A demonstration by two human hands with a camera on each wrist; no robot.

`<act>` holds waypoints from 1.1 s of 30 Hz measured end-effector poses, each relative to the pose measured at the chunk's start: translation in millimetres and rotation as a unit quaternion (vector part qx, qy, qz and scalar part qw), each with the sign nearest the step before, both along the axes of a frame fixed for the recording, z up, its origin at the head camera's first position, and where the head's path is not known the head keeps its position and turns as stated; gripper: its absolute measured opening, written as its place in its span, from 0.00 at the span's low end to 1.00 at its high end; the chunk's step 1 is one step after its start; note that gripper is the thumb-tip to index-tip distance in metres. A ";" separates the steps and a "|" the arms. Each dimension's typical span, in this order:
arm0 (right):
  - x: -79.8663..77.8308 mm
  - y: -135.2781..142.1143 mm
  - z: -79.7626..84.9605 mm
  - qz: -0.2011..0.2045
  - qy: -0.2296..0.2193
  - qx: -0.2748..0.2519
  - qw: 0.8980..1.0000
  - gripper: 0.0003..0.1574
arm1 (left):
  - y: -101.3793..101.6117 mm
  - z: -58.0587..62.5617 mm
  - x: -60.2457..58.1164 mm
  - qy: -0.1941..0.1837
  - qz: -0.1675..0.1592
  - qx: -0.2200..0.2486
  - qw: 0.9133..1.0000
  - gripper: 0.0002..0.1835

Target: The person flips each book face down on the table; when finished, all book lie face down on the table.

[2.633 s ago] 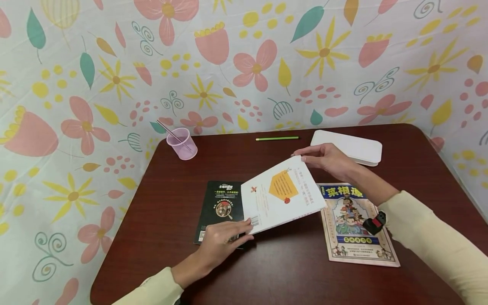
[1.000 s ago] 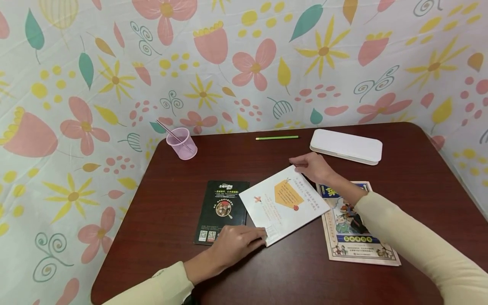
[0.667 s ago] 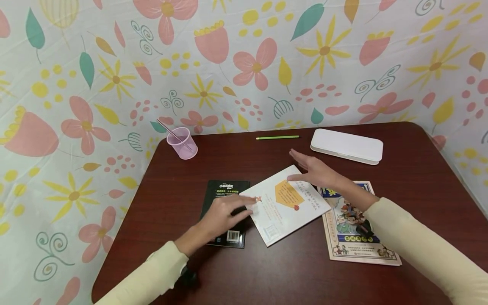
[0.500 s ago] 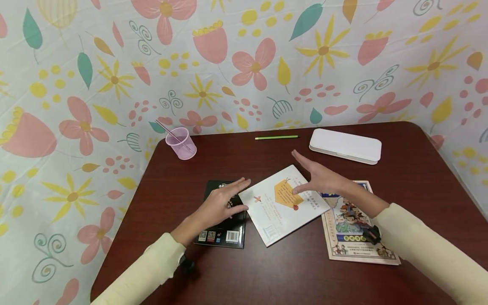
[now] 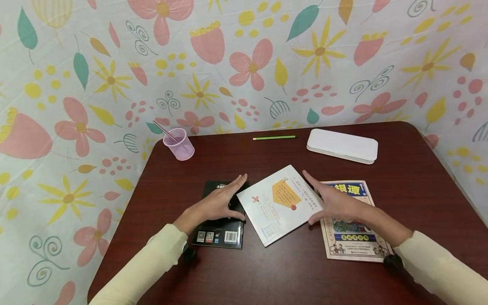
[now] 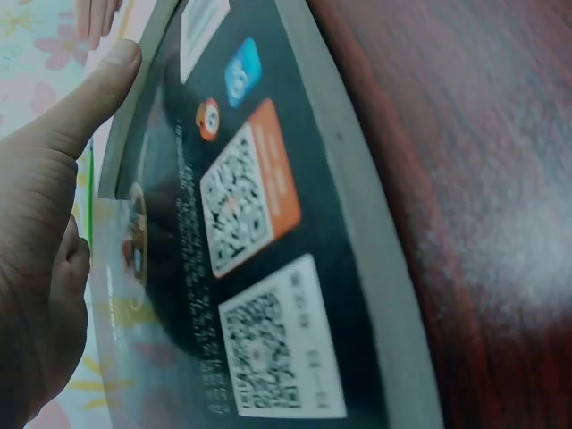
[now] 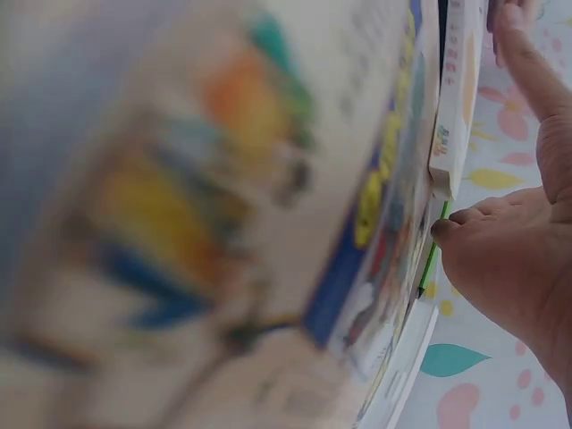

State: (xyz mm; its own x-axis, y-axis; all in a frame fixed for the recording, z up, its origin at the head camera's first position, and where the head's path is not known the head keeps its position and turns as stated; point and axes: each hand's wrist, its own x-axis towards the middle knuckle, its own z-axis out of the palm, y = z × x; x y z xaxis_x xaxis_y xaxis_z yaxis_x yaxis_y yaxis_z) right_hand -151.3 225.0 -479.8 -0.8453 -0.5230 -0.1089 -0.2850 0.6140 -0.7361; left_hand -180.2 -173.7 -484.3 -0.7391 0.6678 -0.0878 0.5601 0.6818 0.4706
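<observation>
A white book [image 5: 280,224] with an orange pentagon on its back cover lies at a slant in the middle of the table. To its left, my left hand [image 5: 217,204] is over a black book [image 5: 223,241], fingers extended and thumb spread toward the white book's left corner. The left wrist view shows this black book's QR codes [image 6: 237,206] close up, below the hand. My right hand [image 5: 337,203] is at the white book's right corner, thumb and fingers spread on either side of it. Under that hand lies a blue-and-cream illustrated book [image 5: 354,250], partly hidden.
At the back left stands a pink cup [image 5: 179,146] with a thin stick in it. A green pencil [image 5: 274,137] lies along the back edge, and a white case [image 5: 343,146] sits at the back right. Flower-patterned cloth [image 5: 244,63] hangs behind the table.
The white book, earlier raised and held by both hands, was lowered onto the table and released. My left hand moved left over the black book; my right hand moved rightward and nearer to me.
</observation>
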 end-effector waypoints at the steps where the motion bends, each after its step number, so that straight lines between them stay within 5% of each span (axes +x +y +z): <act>1: 3.1 1.2 -0.3 -0.002 0.005 0.006 1.000 0.92 | -0.6 -0.9 -0.8 0.001 0.001 -0.005 1.000 0.70; 14: 28.2 9.0 -0.4 -0.023 0.045 -0.030 0.998 0.70 | 0.0 -9.5 -1.8 0.045 -0.021 -0.014 0.999 0.56; 33: 28.2 0.4 2.5 -0.056 0.097 0.032 0.993 0.48 | 2.0 -6.7 0.1 0.088 -0.034 -0.002 0.996 0.47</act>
